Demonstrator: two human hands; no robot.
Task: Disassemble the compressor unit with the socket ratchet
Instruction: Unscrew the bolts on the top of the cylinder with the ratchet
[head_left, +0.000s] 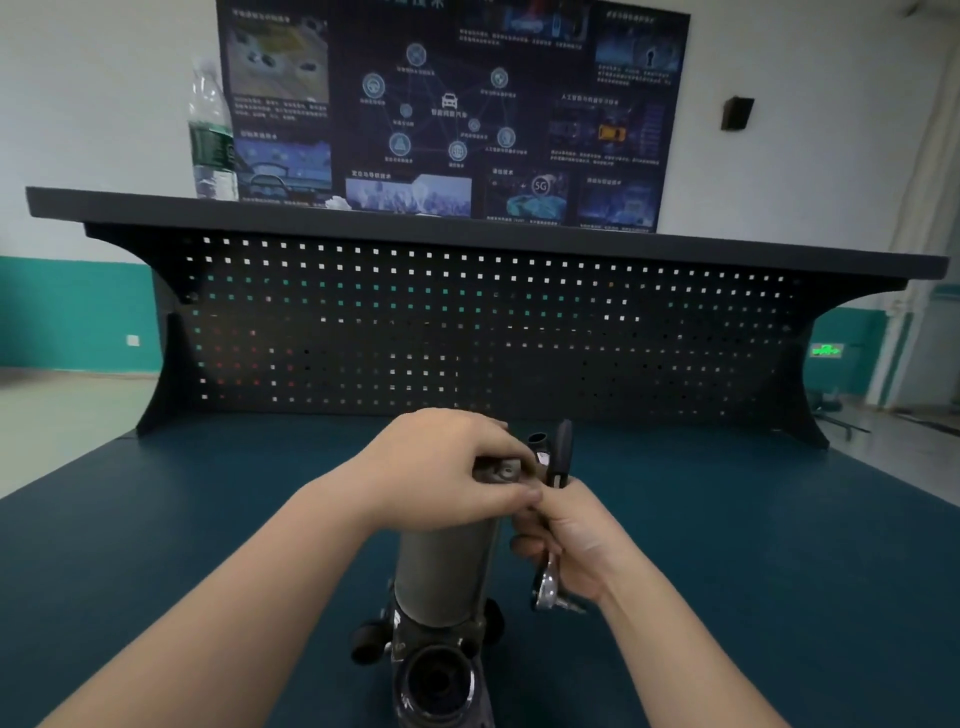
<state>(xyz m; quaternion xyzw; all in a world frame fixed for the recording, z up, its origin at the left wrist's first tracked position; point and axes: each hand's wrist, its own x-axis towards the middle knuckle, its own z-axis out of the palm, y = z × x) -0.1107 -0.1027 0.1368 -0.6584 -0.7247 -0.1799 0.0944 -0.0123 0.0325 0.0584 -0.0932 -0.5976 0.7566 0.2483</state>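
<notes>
The grey cylindrical compressor unit (441, 577) lies lengthwise on the blue bench top, its open round port (439, 680) facing me. My left hand (447, 467) grips its far end, with the fingers curled over the top and the thumb on the near side. My right hand (566, 545) holds the socket ratchet (550, 582) just right of the compressor. The chrome ratchet head points down towards me, and the black handle (561, 452) sticks up past my fingers. The far end of the compressor is mostly hidden under my left hand.
A black pegboard back panel (467, 322) with a shelf (467, 228) on top closes off the far side of the bench (208, 519). A plastic water bottle (210, 135) stands on the shelf at the left. A dark poster hangs on the wall behind.
</notes>
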